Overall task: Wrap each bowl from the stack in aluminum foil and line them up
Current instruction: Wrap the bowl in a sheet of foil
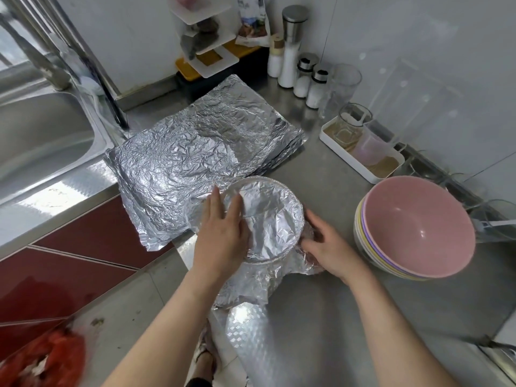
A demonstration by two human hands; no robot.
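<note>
A bowl (268, 216) lined and covered with aluminum foil sits at the front edge of the steel counter, foil hanging loose under it and over the edge. My left hand (223, 227) lies flat with straight fingers on the foil at the bowl's left rim. My right hand (326, 244) curls round the crumpled foil on the bowl's right outer side. To the right stands a stack of bowls (413, 230), pink on top. Behind the wrapped bowl lies a pile of crinkled foil sheets (195, 152).
A steel sink (42, 141) is at the left. A white tray (363, 160) with a plastic cup and glass jar sits at the back right. Salt shakers (304, 79) and a glass (340, 88) line the back wall. The counter's front edge drops to the floor.
</note>
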